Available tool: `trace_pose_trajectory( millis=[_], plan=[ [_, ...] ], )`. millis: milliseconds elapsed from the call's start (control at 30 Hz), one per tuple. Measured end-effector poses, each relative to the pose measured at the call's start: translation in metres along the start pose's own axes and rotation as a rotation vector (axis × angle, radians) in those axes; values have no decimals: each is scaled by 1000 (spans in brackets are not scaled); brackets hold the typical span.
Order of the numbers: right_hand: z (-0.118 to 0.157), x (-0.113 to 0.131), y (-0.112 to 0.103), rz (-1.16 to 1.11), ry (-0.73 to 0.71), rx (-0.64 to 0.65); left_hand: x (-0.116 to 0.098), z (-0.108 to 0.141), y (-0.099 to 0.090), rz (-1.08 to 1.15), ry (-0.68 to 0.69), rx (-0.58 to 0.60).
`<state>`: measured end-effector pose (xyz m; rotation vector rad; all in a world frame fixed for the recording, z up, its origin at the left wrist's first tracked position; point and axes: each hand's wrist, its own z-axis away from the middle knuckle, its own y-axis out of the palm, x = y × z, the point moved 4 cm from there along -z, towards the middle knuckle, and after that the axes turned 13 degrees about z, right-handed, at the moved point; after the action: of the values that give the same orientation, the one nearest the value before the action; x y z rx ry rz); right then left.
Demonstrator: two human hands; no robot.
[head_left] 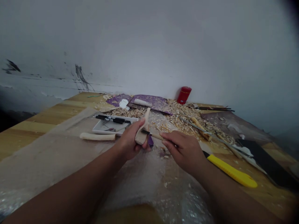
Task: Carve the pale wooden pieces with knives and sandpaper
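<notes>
1. Nearest to us, a clear sheet (53, 161) lies over part of the wood table (67, 107). We think it helps guard the top.
2. Near right, we see a yellow handle (231, 170) on the table. It may lie off to the side so it is out of the way but easy to grab.
3. The right hand (184, 151) pinches a small tool (156, 135) by its wood end. We guess this grip helps steer the dark tip, which is at the bowl of the spoon (141, 137).
4. The left hand (128, 140) is wrapped around that spoon, in the middle of the scene. The bowl is near and the stem points far. We think this makes it steady. We cannot see all the fingers under it.
5. To the left, a stick (97, 137) lies just beside a white tray (100, 127). Black tools (119, 120) lie across the tray, maybe so none get lost.
6. Farther right, we see a heap of wood curls (182, 116). Back there, it seems to leave the hands room.
7. Farthest, a red can (184, 95) tilts by the wall (144, 46). Perhaps the wall props it; we cannot tell.
</notes>
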<state>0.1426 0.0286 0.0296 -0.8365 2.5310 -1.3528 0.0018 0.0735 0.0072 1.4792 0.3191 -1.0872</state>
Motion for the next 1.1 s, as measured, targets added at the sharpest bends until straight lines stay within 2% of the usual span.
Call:
trace_pose_trajectory(
  millis=[100,333,433,700,967,1033,1100],
  plan=[
    [-1,-5,-1,-10,2,-5,0,-1,-1,14,8,11],
    [-1,-10,-5,66,60,-119,-4,-4,-3,131,45,92],
    [-1,-12,-7,79,78,-138,-7,-1,0,79,79,104],
    [0,-11,-5,154,35,-132,-10,-1,-2,-147,213,-39],
    [0,-11,-4,166,28,-128,-13,-4,-6,-155,264,-140],
    [1,-15,-5,133,107,-144,-12,-4,-6,-157,226,-133],
    [1,-20,-7,85,216,-172,-5,-2,-3,-220,77,-42]
  ],
)
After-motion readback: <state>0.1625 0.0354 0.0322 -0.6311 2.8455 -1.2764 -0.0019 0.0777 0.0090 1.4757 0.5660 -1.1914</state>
